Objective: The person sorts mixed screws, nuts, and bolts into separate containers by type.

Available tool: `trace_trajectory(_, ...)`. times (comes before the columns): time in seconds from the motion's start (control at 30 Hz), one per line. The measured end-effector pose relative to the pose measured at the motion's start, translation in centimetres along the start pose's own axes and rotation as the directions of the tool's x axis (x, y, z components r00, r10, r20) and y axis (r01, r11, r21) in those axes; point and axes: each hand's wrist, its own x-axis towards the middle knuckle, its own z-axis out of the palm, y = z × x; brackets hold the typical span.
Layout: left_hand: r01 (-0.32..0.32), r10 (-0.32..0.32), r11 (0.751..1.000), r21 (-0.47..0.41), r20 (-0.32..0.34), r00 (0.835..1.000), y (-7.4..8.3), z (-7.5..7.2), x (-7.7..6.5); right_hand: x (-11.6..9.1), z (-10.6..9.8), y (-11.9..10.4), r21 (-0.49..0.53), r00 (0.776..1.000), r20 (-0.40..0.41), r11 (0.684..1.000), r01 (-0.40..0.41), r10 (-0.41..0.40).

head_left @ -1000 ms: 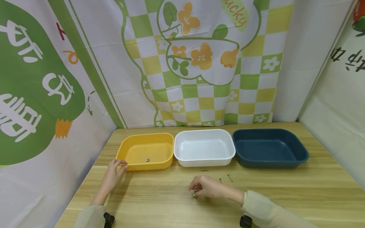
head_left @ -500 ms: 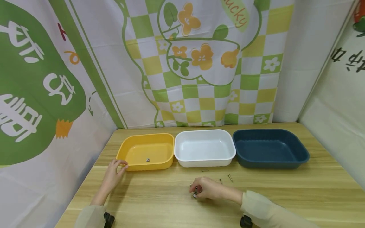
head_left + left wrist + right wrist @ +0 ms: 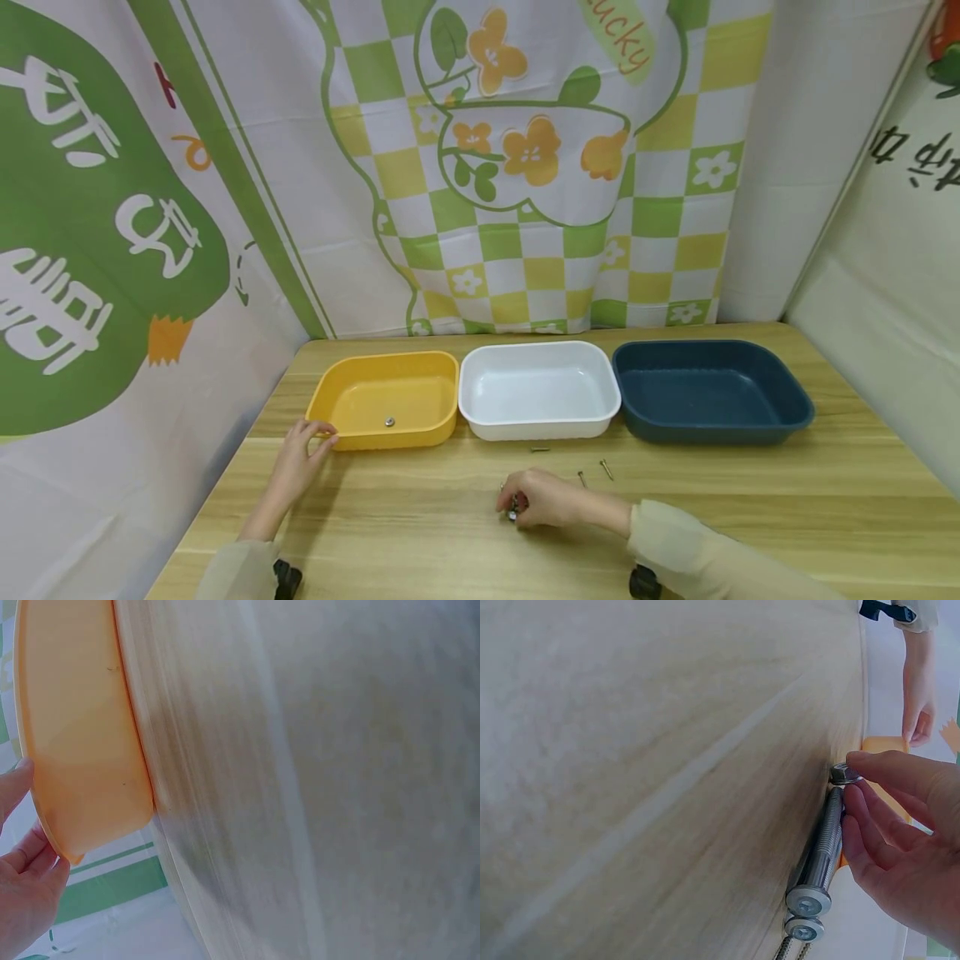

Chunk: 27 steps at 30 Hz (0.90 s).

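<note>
At the near left corner of the yellow tray (image 3: 385,437), my left hand (image 3: 297,457) holds the rim between thumb and fingers; the left wrist view shows this hand (image 3: 30,877) at the tray's edge. Over the middle of the table, my right hand (image 3: 547,497) pinches a silver flange nut (image 3: 844,774) with thumb and fingertips, low by the tabletop. Right beside those fingers lie two bolts with round socket heads, a nearer bolt (image 3: 808,900) and another bolt (image 3: 804,928). A small nut (image 3: 389,422) sits inside the yellow tray.
A white tray (image 3: 538,431) and a dark blue tray (image 3: 712,433) stand in a row right of the yellow one. Loose on the wooden table lie a screw (image 3: 540,449), a longer screw (image 3: 606,469) and a third screw (image 3: 581,478). Printed cloth (image 3: 525,275) hangs behind.
The right hand stays in nearly the same spot, its fingers shifting slightly around the nut and bolts. The left hand has kept its place on the yellow tray.
</note>
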Motion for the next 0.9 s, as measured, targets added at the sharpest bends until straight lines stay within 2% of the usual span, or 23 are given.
trace_trajectory(0.27,0.024,-0.024,1.0,0.0,0.02,1.0,0.0,-0.09,0.0,0.25,0.1,0.0,-0.028,1.0,0.003,1.0,-0.014,0.014)
trace_trajectory(0.5,0.004,-0.004,1.0,0.009,0.001,1.0,-0.1,0.04,0.03,0.45,0.26,0.28,-0.079,1.0,0.001,0.997,-0.009,0.01)
trace_trajectory(0.9,0.004,-0.004,1.0,0.007,0.003,1.0,-0.02,-0.02,0.02,0.5,0.19,0.18,-0.091,1.0,-0.02,0.996,-0.021,0.019)
